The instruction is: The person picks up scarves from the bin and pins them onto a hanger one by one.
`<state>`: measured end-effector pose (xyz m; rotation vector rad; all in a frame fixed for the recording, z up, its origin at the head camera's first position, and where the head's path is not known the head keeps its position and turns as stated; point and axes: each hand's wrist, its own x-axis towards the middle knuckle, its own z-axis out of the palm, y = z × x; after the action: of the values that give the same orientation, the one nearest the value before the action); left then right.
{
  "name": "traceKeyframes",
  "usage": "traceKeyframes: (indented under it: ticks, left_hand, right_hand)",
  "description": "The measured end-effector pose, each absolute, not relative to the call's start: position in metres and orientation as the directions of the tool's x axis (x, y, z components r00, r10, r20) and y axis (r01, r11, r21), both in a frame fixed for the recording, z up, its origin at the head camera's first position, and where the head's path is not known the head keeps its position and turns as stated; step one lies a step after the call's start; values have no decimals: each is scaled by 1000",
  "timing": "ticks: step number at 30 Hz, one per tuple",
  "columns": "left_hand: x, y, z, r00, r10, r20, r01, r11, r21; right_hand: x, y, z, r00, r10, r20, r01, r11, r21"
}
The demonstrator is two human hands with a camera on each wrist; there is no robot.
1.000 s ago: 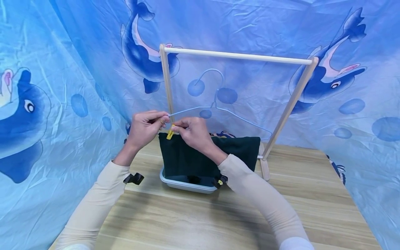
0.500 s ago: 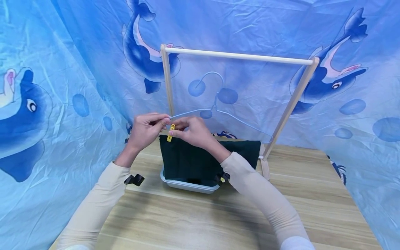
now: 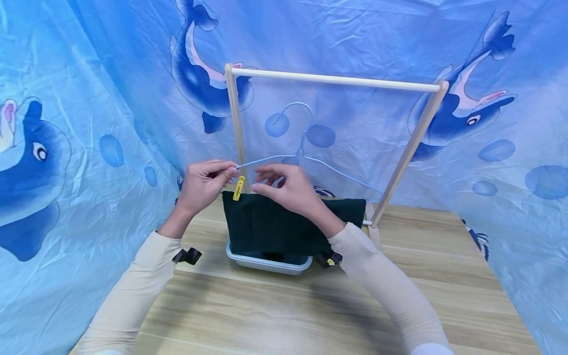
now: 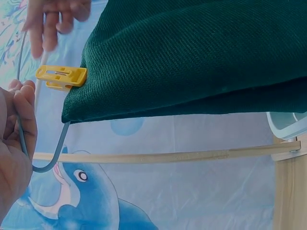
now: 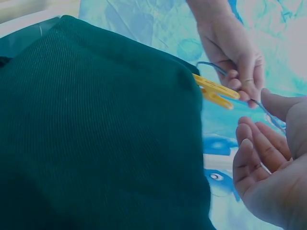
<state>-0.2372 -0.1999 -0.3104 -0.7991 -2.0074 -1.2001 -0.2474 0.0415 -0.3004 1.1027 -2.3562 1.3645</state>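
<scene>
My left hand (image 3: 206, 185) pinches the left end of a light blue wire hanger (image 3: 266, 159), whose hook points up. Over the hanger's lower bar hangs a dark green ribbed cloth (image 3: 270, 227). A yellow clothespin (image 4: 62, 76) grips the cloth's top left corner, just below my left fingers. My right hand (image 3: 288, 187) is just right of the clothespin, fingers loosely bent and thumb apart, with nothing between them. In the right wrist view the clothespin (image 5: 216, 91) stands clear of the right hand (image 5: 273, 158).
Behind the hanger stands a wooden rack with a white top bar (image 3: 337, 79). A pale blue basin (image 3: 268, 266) sits on the wooden table (image 3: 248, 315) under the cloth. Dolphin-printed curtains (image 3: 364, 34) enclose the back and sides.
My right hand has let go of the yellow clothespin and moved right, away from it. The clothespin stays on the cloth. The left hand keeps its hold on the hanger.
</scene>
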Motion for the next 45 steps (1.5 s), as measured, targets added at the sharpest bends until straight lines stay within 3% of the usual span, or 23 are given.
traceKeyframes:
  ticks: [11,26,37,45]
  left_hand:
    - [-239,-202,-311,-588,143,796,772,392,500]
    - [-239,-204,-309,-577,134,805,779,388,493]
    - [-241,-205,-308,-567,134,813,785,389,483]
    - [-241,-202,-310,-575,133,807,781,382,494]
  right_hand:
    - [-232,91,-307,-633,-421,650,-757,158,-635]
    - [-211,158,-338,-638,-275,719,-767,150,-623]
    - [-194,203,-376,-700,-205,684,-713,245,-657]
    - [-187,239,-412,-801,-133,584,-582,404,-706]
